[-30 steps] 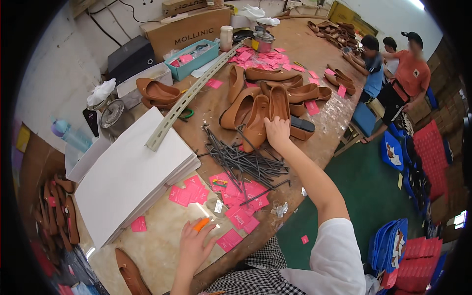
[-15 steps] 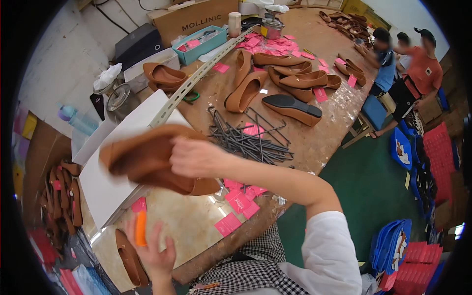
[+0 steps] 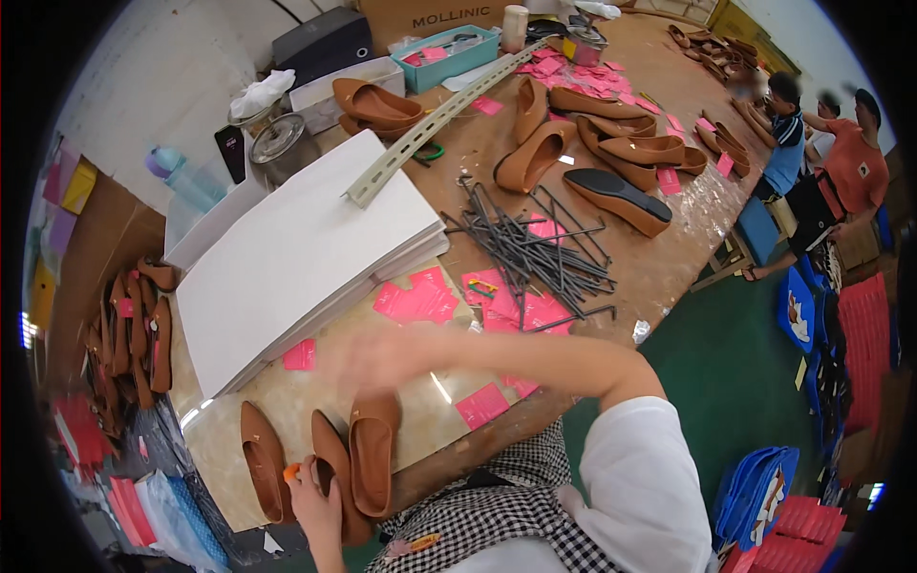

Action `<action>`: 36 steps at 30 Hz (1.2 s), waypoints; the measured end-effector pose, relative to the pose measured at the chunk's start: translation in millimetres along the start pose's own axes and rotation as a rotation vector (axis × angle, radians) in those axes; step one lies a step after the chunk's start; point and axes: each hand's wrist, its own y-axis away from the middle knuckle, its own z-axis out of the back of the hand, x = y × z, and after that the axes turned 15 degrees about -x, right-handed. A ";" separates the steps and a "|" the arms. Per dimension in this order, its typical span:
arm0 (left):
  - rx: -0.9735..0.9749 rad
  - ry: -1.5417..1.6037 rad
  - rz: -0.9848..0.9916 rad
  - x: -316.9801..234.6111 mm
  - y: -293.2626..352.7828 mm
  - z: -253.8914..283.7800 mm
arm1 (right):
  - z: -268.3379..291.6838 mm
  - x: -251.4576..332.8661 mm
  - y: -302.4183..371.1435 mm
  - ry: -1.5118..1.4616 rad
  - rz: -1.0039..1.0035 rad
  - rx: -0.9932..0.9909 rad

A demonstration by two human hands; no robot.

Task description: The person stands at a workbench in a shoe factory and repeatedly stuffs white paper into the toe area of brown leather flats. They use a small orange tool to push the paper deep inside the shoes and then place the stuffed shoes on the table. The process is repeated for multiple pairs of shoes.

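At seven o'clock on the bench, three brown pointed flats are stood upright, toes turned away from the person: an outer shoe, a middle shoe and an inner shoe. The middle shoe is touched on its outer side by the left hand, whose fingers are bent, one wrapped in an orange cover; whether the shoe is actually gripped cannot be told. The right hand is blurred just above the inner shoe's toe, and the spread of its fingers cannot be made out.

Towards ten o'clock a stack of white sheets is laid, at three o'clock a heap of black bent rods, and at one o'clock more flats are grouped.

The step in hand is judged to be the placing of shoes in a row. For the next move, the middle shoe would need to be steadied and the right hand kept clear of the inner shoe's toe.
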 end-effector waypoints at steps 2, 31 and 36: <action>0.024 0.120 0.039 17.8 3.7 -11.6 | 69.6 -63.7 31.0 0.527 0.038 -0.731; -0.090 0.190 -1.002 -88.0 -178.7 -4.6 | -96.2 97.4 94.8 0.655 -0.234 -0.053; -0.463 0.040 -0.440 -63.1 -337.6 -91.4 | -70.1 117.8 102.0 0.549 -0.287 -0.189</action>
